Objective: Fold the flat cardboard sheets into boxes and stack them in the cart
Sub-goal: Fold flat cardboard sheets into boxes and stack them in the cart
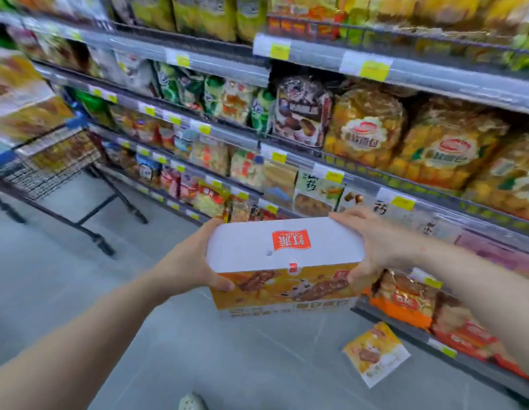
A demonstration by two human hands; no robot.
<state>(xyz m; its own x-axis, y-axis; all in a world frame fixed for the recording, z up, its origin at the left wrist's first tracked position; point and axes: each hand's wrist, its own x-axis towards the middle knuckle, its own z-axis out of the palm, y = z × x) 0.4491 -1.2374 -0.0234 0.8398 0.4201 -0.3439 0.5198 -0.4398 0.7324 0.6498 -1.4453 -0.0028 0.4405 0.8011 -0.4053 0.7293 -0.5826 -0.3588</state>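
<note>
A folded cardboard box with a white lid, a red logo and orange printed sides (285,261) is held in the air over the grey floor (139,335), in front of the shelves of snack bags (360,128), with the left hand (195,261) gripping its left end, thumb curled onto the orange front, and the right hand (372,247) gripping its right end, fingers over the lid. A flat orange and white printed cardboard sheet (375,353) lies on the floor below and to the right, near the bottom shelf. The black wire cart with blue corners (50,164) stands well apart at the left, with orange-printed stock blurred inside it
</note>
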